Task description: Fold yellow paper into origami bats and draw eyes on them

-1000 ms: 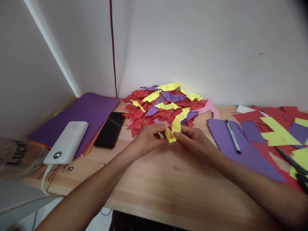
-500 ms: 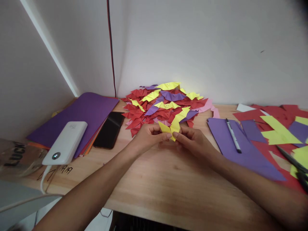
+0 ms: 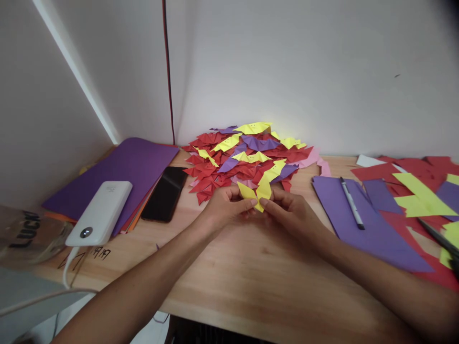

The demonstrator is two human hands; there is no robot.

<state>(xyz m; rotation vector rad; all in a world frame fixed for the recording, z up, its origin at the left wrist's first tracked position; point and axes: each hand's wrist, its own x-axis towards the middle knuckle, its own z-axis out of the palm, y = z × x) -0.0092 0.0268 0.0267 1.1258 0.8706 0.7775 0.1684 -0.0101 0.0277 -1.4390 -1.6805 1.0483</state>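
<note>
Between my hands is a small folded yellow paper [image 3: 248, 192], raised at both sides with a crease in the middle. My left hand [image 3: 229, 204] pinches its left part between thumb and fingers. From the other side my right hand [image 3: 285, 206] pinches it, thumb pressed near the central crease. Just behind the hands lies a heap of folded paper bats [image 3: 256, 143] in red, purple, yellow and pink; some yellow ones bear small drawn faces. One yellow paper bat [image 3: 274, 172] at the front of the heap is partly covered by the held paper in this view.
To the left lie a black phone [image 3: 165, 193], a white power bank [image 3: 103, 210] with a cable, and purple sheets [image 3: 143, 155]. On the right are a purple paper stack [image 3: 344, 224] with a marker [image 3: 352, 203], coloured scraps [image 3: 419, 200] and scissors [image 3: 442, 241].
Both hands keep their pinch on the yellow paper, with hardly any movement. The whole view has shifted slightly, so things appear a little further right.
</note>
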